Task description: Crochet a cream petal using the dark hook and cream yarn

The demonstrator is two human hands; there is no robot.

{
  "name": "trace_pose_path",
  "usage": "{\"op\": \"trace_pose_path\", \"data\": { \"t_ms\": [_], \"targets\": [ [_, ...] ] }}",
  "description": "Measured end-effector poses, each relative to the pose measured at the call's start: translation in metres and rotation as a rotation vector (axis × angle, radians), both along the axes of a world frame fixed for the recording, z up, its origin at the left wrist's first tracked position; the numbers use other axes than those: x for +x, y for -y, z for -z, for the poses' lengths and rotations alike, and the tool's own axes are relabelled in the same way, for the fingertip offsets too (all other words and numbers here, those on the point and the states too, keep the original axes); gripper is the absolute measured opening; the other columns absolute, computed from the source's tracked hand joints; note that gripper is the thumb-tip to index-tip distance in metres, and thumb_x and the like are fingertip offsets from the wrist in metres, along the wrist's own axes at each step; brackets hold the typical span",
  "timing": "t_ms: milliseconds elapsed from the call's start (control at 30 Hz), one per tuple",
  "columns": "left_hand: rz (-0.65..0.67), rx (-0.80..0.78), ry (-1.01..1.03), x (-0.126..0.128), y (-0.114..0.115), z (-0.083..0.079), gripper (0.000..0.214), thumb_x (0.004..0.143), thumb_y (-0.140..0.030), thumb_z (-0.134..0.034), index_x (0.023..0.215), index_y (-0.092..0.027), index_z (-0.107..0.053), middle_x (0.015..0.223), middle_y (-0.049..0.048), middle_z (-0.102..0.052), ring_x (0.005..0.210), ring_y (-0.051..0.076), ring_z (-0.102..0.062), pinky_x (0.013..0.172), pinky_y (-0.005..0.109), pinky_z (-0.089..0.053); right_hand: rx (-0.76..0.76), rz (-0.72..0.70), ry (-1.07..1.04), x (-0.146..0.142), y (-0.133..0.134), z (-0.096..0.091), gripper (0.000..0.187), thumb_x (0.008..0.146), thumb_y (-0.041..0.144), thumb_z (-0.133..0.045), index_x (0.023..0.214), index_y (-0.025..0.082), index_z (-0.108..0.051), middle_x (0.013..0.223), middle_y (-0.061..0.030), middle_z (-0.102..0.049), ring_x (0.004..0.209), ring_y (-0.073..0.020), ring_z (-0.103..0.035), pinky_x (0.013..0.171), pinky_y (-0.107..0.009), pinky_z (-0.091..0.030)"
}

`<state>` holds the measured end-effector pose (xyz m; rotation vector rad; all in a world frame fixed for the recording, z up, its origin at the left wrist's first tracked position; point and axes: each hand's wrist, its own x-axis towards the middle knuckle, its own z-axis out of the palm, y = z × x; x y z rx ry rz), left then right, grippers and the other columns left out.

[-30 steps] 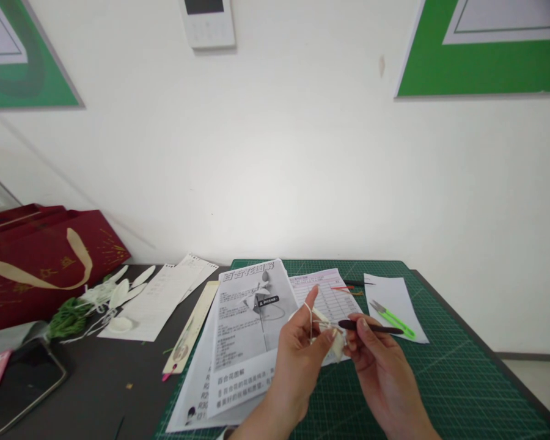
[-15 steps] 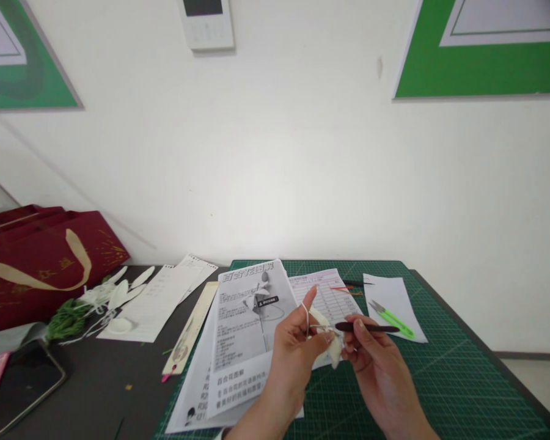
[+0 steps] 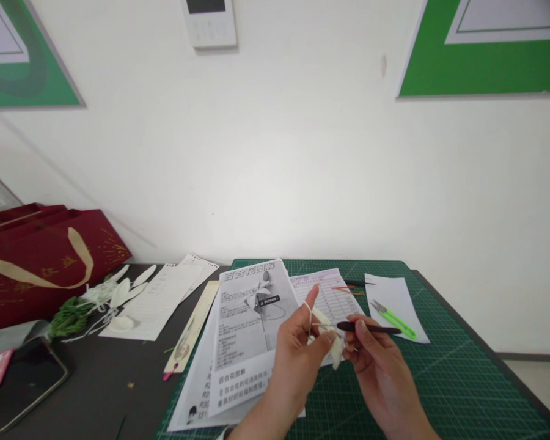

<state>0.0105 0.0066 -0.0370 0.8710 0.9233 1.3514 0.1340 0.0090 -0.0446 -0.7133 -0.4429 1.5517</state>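
Observation:
My left hand (image 3: 297,351) pinches a small cream crocheted piece (image 3: 333,345) between thumb and fingers, with white yarn looped over its raised forefinger. My right hand (image 3: 376,366) grips a dark crochet hook (image 3: 369,328) that lies level, its tip pointing left into the cream piece. Both hands hover above a green cutting mat (image 3: 449,379), just right of a printed instruction sheet (image 3: 247,330).
Green thread snips (image 3: 393,318) lie on a white paper slip at the mat's far right. A dark red gift bag (image 3: 41,260), green yarn (image 3: 68,318), white crocheted petals (image 3: 119,293), more papers (image 3: 165,296) and a phone (image 3: 21,382) sit to the left. A white wall stands behind.
The hands shifted only slightly; the left forefinger with the yarn dipped and rose again while the hook stayed at the cream piece.

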Motion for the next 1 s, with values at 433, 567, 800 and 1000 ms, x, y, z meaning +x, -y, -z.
{"op": "trace_pose_path", "data": {
  "t_ms": [433, 567, 800, 1000],
  "targets": [
    [0.070, 0.010, 0.019, -0.004, -0.003, 0.000, 0.079, 0.070, -0.022, -0.075, 0.140, -0.029, -0.041, 0.070, -0.0021, -0.059, 0.067, 0.015, -0.057, 0.067, 0.029, -0.047, 0.022, 0.015, 0.029, 0.000, 0.000, 0.001, 0.023, 0.061, 0.032, -0.084, 0.076, 0.017, -0.073, 0.060, -0.0006, -0.069, 0.051, -0.0095, -0.059, 0.049, -0.018, -0.050],
    [0.055, 0.011, -0.026, -0.003, -0.003, -0.004, 0.079, 0.068, -0.026, -0.076, 0.139, -0.029, -0.042, 0.072, -0.0018, -0.061, 0.070, 0.016, -0.057, 0.072, 0.030, -0.047, 0.020, 0.014, 0.031, 0.001, 0.000, 0.002, 0.024, 0.061, 0.032, -0.085, 0.075, 0.017, -0.074, 0.059, 0.0002, -0.068, 0.052, -0.0086, -0.059, 0.049, -0.016, -0.049],
    [-0.043, 0.059, -0.092, 0.000, 0.001, -0.008, 0.074, 0.068, -0.029, -0.077, 0.137, -0.024, -0.048, 0.073, 0.0028, -0.067, 0.069, 0.019, -0.059, 0.075, 0.033, -0.049, 0.009, 0.037, 0.016, 0.001, 0.000, 0.004, 0.024, 0.060, 0.032, -0.086, 0.075, 0.018, -0.073, 0.065, -0.0005, -0.072, 0.056, -0.0098, -0.062, 0.053, -0.018, -0.051],
    [-0.057, 0.056, -0.065, 0.002, 0.001, -0.006, 0.075, 0.067, -0.030, -0.078, 0.136, -0.025, -0.049, 0.074, 0.0023, -0.068, 0.070, 0.019, -0.060, 0.078, 0.034, -0.047, 0.017, 0.036, 0.008, 0.000, -0.001, 0.003, 0.022, 0.062, 0.032, -0.084, 0.076, 0.018, -0.073, 0.065, 0.0001, -0.072, 0.056, -0.0092, -0.062, 0.053, -0.018, -0.051]
  ]
}}
